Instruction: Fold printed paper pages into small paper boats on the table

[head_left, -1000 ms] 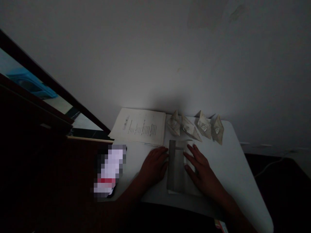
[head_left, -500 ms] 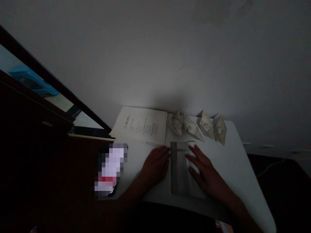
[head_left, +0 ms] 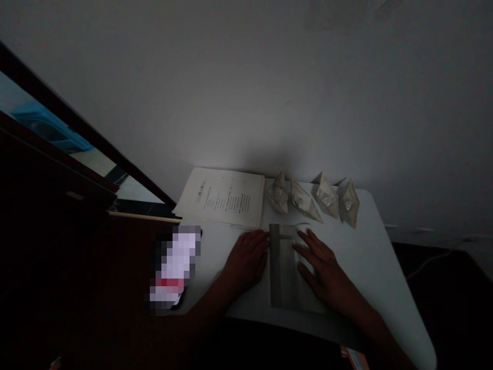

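A greyish sheet of paper point(head_left: 283, 277) lies flat on the small white table, with a darker strip along its left side. My left hand point(head_left: 248, 257) rests on the tabletop, fingers close together and stretched toward the paper's left edge, fingertips at that edge. On the right part of the sheet lies my right hand point(head_left: 321, 270), its fingers spread and nothing gripped. Beyond the hands stand several folded paper boats, among them a left one point(head_left: 278, 194) and a right one point(head_left: 348, 203).
A stack of printed pages point(head_left: 223, 198) sits at the back left of the white table point(head_left: 370, 246), against the wall. Near the left edge lies a phone point(head_left: 179, 262) with a blurred screen. A dark-framed mirror or opening point(head_left: 88, 128) leans at left. A white cable point(head_left: 429, 264) runs at right.
Both hands and the paper keep practically the same places. The whole view has shifted very slightly.
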A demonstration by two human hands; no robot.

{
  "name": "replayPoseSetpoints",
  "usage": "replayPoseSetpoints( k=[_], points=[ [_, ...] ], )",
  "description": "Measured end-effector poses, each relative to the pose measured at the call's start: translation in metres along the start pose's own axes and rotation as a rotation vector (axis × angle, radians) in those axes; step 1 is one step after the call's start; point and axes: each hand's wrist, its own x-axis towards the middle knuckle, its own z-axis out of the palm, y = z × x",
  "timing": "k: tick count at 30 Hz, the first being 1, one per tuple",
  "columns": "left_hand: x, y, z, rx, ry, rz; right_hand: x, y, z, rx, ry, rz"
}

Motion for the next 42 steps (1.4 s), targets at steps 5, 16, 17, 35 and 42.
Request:
replayPoseSetpoints(
  k=[5,16,17,35,42],
  points=[
    [-0.001,-0.001,0.0002,0.002,0.018,-0.005,0.0024,-0.0003,0.0015,-0.017,0.005,-0.008],
    [-0.0051,-0.0035,0.0045,0.014,0.067,-0.047,0.0031,0.0003,0.0031,-0.059,-0.014,-0.017],
    [-0.005,-0.0035,0.0043,0.017,0.061,-0.045,0.0033,0.0001,0.0031,-0.063,-0.014,-0.016],
    [-0.0068,-0.0061,0.0073,0.013,0.063,-0.033,0.0057,-0.0027,0.0047,-0.108,-0.034,-0.006],
    [-0.0057,-0.0056,0.0063,0.011,0.072,-0.029,0.0057,-0.0027,0.0054,-0.106,-0.032,0.003]
  ],
)
